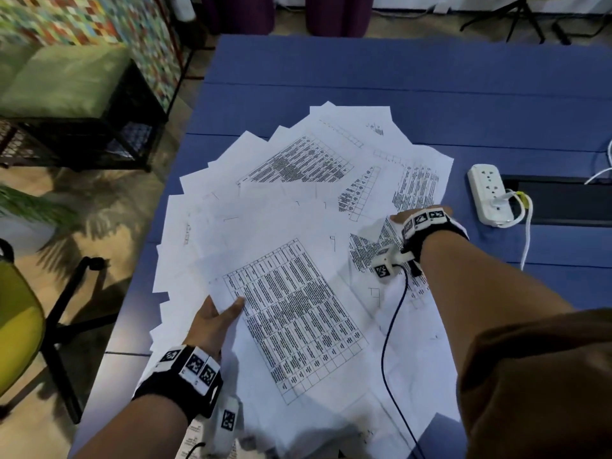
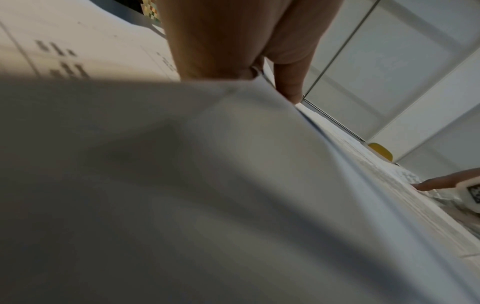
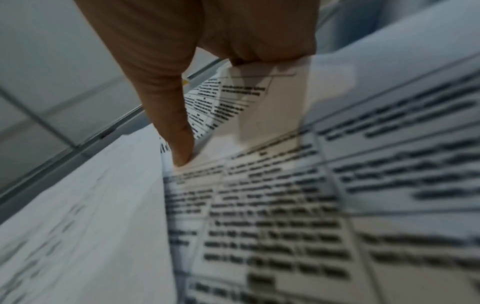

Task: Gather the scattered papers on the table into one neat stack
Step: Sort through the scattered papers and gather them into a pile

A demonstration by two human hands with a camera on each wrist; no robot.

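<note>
Many white printed papers (image 1: 298, 200) lie fanned and overlapping on the blue table (image 1: 397, 77). My left hand (image 1: 228, 309) grips the near-left edge of a sheet printed with a dense table (image 1: 291, 319), thumb on top and fingers beneath. The left wrist view shows that hand (image 2: 259, 70) pinching several paper edges. My right hand (image 1: 397, 219) is at the right side of the spread, mostly hidden by its wrist strap. In the right wrist view the right hand (image 3: 223, 61) pinches a curled-up sheet (image 3: 259, 98), and one fingertip (image 3: 182, 158) presses on the papers below.
A white power strip (image 1: 486, 197) with a plugged cable lies just right of the papers, beside a black slot (image 1: 563, 200). A dark wrist cable (image 1: 387, 342) runs across the near sheets. Left of the table stand a green stool (image 1: 66, 81) and a yellow chair (image 1: 16, 326).
</note>
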